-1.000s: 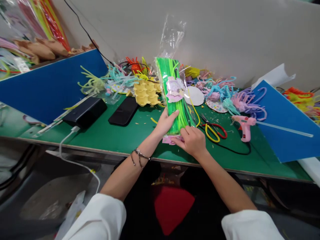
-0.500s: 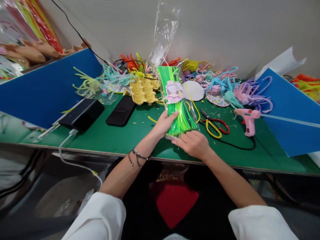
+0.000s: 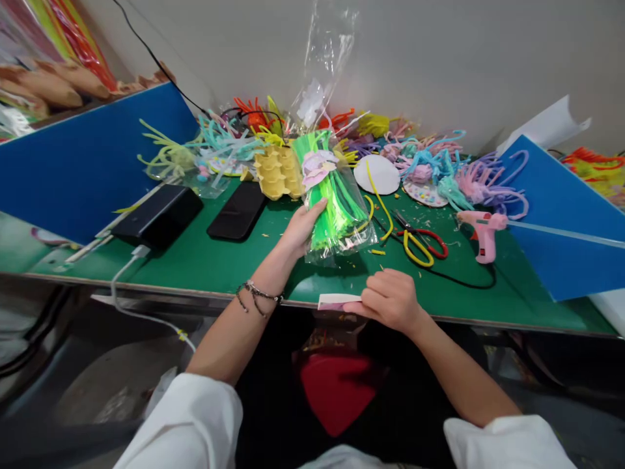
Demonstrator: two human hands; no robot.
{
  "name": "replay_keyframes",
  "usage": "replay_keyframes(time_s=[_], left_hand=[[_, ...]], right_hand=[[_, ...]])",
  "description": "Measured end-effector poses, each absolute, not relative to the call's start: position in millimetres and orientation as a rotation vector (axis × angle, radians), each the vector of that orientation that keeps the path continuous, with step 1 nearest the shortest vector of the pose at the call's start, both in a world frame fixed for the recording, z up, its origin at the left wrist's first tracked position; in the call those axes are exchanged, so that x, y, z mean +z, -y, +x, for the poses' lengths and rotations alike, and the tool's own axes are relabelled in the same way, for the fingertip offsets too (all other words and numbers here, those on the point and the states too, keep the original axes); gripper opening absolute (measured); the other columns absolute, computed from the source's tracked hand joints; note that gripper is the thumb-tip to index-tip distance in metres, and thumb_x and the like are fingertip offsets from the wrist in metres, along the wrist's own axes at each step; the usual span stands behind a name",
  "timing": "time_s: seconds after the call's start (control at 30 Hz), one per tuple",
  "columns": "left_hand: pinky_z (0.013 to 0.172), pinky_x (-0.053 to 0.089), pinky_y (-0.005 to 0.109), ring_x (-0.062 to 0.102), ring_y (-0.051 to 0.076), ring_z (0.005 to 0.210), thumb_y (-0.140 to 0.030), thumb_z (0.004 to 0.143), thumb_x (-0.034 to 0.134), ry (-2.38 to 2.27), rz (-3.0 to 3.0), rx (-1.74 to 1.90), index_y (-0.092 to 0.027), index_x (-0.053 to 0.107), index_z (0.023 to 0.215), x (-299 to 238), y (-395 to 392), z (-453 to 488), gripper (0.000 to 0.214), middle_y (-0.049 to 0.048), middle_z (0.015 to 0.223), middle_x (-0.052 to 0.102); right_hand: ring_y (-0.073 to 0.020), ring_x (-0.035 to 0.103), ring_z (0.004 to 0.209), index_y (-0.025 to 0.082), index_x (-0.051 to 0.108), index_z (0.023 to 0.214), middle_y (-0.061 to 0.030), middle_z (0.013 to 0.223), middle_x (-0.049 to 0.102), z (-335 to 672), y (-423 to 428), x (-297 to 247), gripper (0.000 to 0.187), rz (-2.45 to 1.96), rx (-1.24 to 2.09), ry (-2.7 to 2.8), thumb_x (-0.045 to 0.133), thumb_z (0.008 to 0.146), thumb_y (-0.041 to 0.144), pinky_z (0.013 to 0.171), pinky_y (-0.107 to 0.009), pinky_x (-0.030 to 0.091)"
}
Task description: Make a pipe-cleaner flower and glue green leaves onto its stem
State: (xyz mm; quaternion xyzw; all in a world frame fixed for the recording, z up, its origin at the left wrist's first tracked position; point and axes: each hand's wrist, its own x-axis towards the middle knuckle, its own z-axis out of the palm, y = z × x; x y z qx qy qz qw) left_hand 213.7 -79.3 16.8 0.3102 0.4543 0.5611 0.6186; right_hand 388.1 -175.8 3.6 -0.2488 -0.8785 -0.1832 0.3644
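My left hand (image 3: 299, 229) grips a clear plastic pack of bright green pipe cleaners (image 3: 330, 202), lifted a little over the green table (image 3: 224, 260) and leaning away from me, with a pink and white label near its top. My right hand (image 3: 390, 301) is closed in a pinch on a small pink and white paper strip (image 3: 336, 301) at the table's near edge, apart from the pack.
Red and yellow scissors (image 3: 420, 243), a pink glue gun (image 3: 483, 233) with its black cord, a white disc (image 3: 375, 174), a yellow egg tray (image 3: 278, 170), a black phone (image 3: 238, 211), a power bank (image 3: 159, 215). Heaps of coloured pipe cleaners line the wall. Blue dividers (image 3: 88, 163) stand on both sides.
My right hand has pulled the paper strip off the pack's bottom end and drawn back to the table edge. My left hand has shifted the pack slightly left and tilted it.
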Motion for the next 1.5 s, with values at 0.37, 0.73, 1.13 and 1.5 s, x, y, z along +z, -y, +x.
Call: replay_keyframes(time_s=[0.37,0.73,1.13,1.5], left_hand=[[0.087,0.057,0.039,0.072,0.027,0.086,-0.025,0.085,0.058,-0.980,0.658,1.171,-0.008,0.066,0.108,16.2,83.9,213.6,0.030,0.0125,0.084,0.075],[0.091,0.056,0.036,0.070,0.026,0.095,-0.026,0.083,0.058,-0.849,0.663,1.133,-0.010,0.069,0.100,10.8,81.3,211.2,0.025,0.0129,0.086,0.075],[0.065,0.059,0.030,0.071,0.021,0.077,-0.034,0.086,0.054,-0.804,0.664,1.102,-0.018,0.067,0.096,58.2,123.4,216.4,0.023,0.0059,0.083,0.075],[0.078,0.056,0.032,0.069,0.024,0.089,-0.040,0.071,0.072,-0.615,0.740,1.145,-0.014,0.066,0.090,57.0,177.3,240.0,0.033,0.0078,0.087,0.074]], right_hand=[[-0.0109,0.035,0.055,0.019,0.048,0.055,0.0028,0.052,0.043,391.5,231.5,6.5,0.038,-0.650,-0.245,2.358,0.053,0.090,0.031,0.055,-0.027,0.024],[-0.0133,0.056,0.062,0.014,0.061,0.091,-0.0058,0.076,0.062,396.7,257.8,-75.6,0.023,-1.358,-0.118,2.569,0.038,0.093,0.014,0.058,-0.026,0.035],[-0.0123,0.058,0.070,0.023,0.058,0.098,-0.0004,0.078,0.061,406.7,243.8,38.6,0.014,-0.951,0.066,1.963,0.052,0.086,0.017,0.067,-0.025,0.048],[-0.0187,0.056,0.095,0.021,0.058,0.103,-0.0078,0.101,0.053,395.9,246.1,78.6,0.017,-0.990,-0.087,1.889,0.050,0.087,0.025,0.080,-0.034,0.050]])
